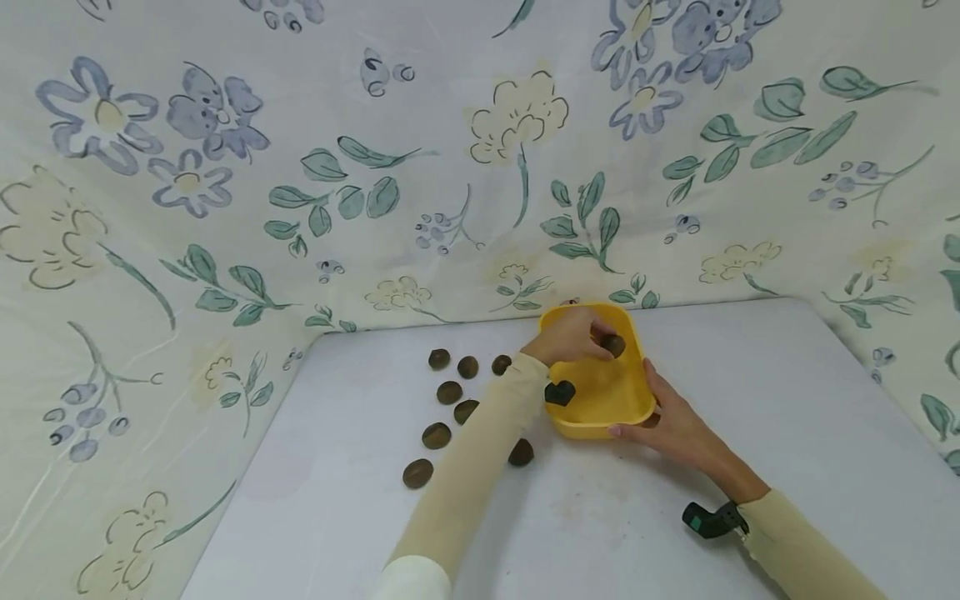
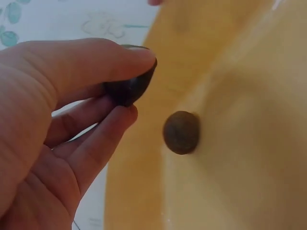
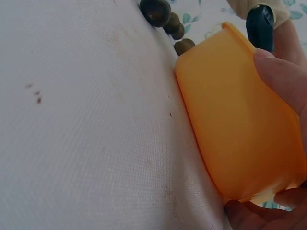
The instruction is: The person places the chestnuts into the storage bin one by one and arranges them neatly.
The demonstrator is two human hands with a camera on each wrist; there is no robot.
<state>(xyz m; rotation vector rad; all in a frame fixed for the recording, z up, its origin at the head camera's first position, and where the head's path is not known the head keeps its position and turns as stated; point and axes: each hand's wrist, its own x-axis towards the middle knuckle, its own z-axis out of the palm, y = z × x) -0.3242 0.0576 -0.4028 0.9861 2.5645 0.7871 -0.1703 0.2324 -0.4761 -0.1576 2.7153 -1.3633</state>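
Observation:
Over the yellow plastic container [image 1: 600, 392], my left hand [image 1: 573, 335] pinches a dark brown round fruit or nut [image 2: 129, 86] between thumb and fingertips. A second brown ball [image 2: 181, 132] shows in the left wrist view against the container's yellow inside, just beyond the fingers. My right hand [image 1: 675, 421] grips the container at its near right corner. In the right wrist view its thumb [image 3: 278, 72] lies at the rim, and other fingers [image 3: 249, 215] curl at the base. The container stands slightly tilted in that view.
Several similar brown balls [image 1: 437, 435] lie on the white table [image 1: 337, 517] left of the container, some partly behind my left forearm [image 1: 472, 467]. A floral cloth [image 1: 420, 208] hangs behind the table. Dark wrist devices [image 1: 708, 520] sit on both wrists.

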